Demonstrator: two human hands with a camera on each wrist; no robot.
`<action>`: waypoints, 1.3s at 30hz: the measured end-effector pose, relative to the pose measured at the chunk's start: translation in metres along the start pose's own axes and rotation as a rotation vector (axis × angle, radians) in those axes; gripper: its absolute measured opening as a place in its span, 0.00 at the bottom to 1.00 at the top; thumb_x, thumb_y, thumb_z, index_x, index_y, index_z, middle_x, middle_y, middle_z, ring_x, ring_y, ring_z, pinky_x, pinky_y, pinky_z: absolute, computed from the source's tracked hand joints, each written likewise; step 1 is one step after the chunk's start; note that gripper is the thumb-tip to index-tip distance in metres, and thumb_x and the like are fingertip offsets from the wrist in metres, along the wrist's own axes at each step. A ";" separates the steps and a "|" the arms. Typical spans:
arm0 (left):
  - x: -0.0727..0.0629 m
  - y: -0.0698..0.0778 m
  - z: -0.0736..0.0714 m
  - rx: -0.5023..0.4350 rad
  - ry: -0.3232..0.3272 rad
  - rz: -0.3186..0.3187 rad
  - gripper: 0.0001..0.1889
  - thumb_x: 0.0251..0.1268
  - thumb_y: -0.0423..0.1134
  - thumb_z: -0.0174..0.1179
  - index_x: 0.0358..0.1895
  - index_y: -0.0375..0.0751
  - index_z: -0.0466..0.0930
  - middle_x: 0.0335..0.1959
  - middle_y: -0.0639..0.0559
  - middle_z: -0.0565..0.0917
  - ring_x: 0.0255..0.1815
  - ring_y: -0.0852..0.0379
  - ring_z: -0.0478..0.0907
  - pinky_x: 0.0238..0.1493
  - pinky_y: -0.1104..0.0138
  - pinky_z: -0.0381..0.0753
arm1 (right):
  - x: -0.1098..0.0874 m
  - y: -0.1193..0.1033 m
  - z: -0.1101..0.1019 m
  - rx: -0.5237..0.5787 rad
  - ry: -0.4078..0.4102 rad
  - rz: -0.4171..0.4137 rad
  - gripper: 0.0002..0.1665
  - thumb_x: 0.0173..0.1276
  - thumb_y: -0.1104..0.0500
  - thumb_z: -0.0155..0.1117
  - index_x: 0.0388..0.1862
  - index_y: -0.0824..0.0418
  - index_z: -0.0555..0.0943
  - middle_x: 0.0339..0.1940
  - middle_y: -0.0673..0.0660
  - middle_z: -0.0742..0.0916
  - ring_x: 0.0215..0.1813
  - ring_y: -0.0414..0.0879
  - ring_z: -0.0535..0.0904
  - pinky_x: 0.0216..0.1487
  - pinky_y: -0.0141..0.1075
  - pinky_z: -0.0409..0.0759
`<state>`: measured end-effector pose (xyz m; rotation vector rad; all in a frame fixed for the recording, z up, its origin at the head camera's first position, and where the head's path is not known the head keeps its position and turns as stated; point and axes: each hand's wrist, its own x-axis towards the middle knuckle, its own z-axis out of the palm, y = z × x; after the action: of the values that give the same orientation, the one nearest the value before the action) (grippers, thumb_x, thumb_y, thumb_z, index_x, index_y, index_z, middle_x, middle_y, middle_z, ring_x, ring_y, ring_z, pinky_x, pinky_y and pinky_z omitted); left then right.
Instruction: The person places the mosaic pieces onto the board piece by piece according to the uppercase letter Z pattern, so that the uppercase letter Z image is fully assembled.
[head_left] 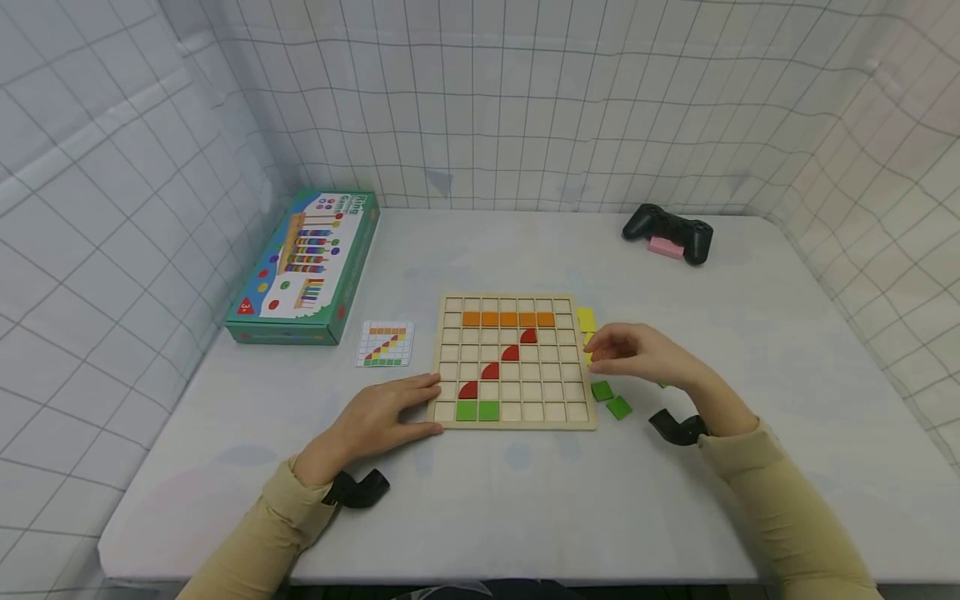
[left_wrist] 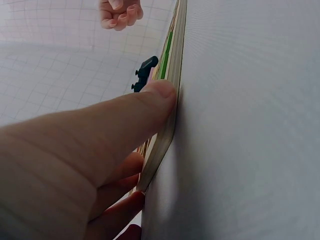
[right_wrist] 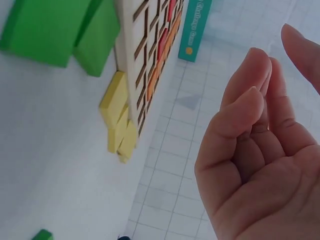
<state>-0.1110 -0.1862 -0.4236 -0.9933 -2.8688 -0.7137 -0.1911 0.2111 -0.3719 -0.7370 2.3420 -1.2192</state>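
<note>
A wooden grid board (head_left: 534,392) lies on the table. Orange squares (head_left: 508,320) fill part of an upper row, red quarter-round pieces (head_left: 490,371) run down diagonally, and two green squares (head_left: 488,411) sit in the bottom row. My left hand (head_left: 386,414) rests at the board's lower left edge, its thumb (left_wrist: 161,92) touching the rim. Over the right edge hovers my right hand (head_left: 648,354), fingers loosely bent and nothing between thumb and fingertips. Yellow tiles (right_wrist: 115,100) lie along that edge, partly hidden in the head view. Loose green tiles (head_left: 618,407) lie nearby.
Left of the board lies a pattern card (head_left: 385,343) with a coloured figure. Behind it is a green game box (head_left: 307,262). A black game controller (head_left: 663,229) and a pink block (head_left: 665,247) are at the back right. White grid-patterned sheets (head_left: 510,108) enclose the table.
</note>
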 end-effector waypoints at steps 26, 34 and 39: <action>0.000 -0.003 0.002 -0.012 0.016 0.013 0.32 0.58 0.56 0.63 0.59 0.37 0.76 0.63 0.48 0.73 0.63 0.51 0.70 0.59 0.56 0.72 | -0.016 0.035 0.008 -0.081 0.055 0.069 0.15 0.59 0.57 0.71 0.43 0.62 0.81 0.32 0.53 0.83 0.34 0.47 0.76 0.34 0.32 0.74; 0.000 -0.003 0.002 -0.006 0.013 0.010 0.32 0.58 0.57 0.62 0.59 0.37 0.76 0.63 0.48 0.73 0.63 0.51 0.70 0.58 0.56 0.73 | -0.015 0.038 0.013 -0.096 0.050 0.093 0.15 0.58 0.58 0.72 0.43 0.61 0.82 0.33 0.52 0.83 0.35 0.46 0.76 0.34 0.32 0.75; 0.000 -0.002 0.000 -0.006 0.003 0.004 0.33 0.57 0.57 0.63 0.59 0.37 0.76 0.63 0.48 0.73 0.63 0.51 0.70 0.58 0.56 0.73 | -0.015 0.039 0.015 -0.072 0.040 0.101 0.15 0.57 0.59 0.72 0.43 0.62 0.82 0.34 0.53 0.83 0.36 0.47 0.77 0.35 0.33 0.75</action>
<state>-0.1121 -0.1871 -0.4244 -0.9969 -2.8628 -0.7238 -0.1811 0.2296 -0.4108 -0.6140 2.4358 -1.1218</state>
